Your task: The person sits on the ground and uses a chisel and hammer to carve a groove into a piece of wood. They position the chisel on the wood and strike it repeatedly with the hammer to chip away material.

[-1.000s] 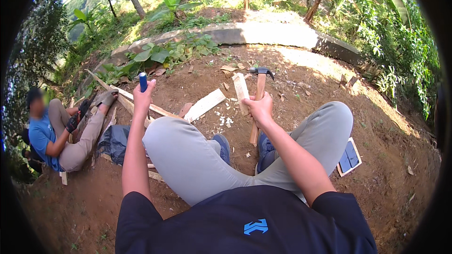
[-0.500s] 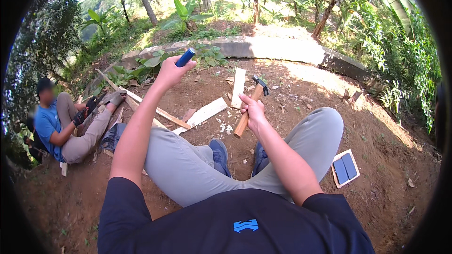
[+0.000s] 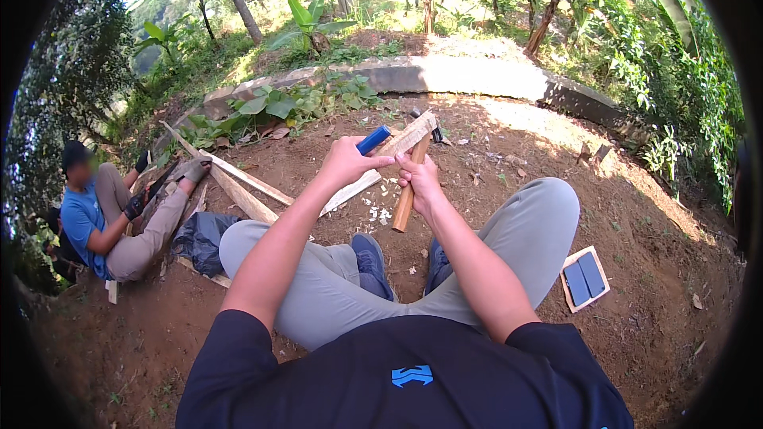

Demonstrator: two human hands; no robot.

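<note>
My left hand (image 3: pixel 343 165) is closed around a tool with a thick blue handle (image 3: pixel 373 140); its working end is hidden. My right hand (image 3: pixel 421 176) grips a claw hammer by its wooden handle (image 3: pixel 404 210), the dark head (image 3: pixel 435 133) pointing away from me. A short pale wooden piece (image 3: pixel 412 133) slants up across the hammer, between my two hands. My right fingers pinch its lower end, and my left fingertips meet it there. On the soil below lie another pale board (image 3: pixel 350 191) and scattered wood chips (image 3: pixel 380 213).
At left sits a person (image 3: pixel 103 222) in a blue shirt and dark gloves, beside long wooden strips (image 3: pixel 238 191) and a black plastic bag (image 3: pixel 203 240). Two dark phone-like slabs (image 3: pixel 584 278) lie on a small board at right. A low concrete edge (image 3: pixel 397 78) curves behind.
My left hand has come down and right, bringing the blue-handled tool beside my right hand. The short wooden piece has tilted over to the right across the hammer.
</note>
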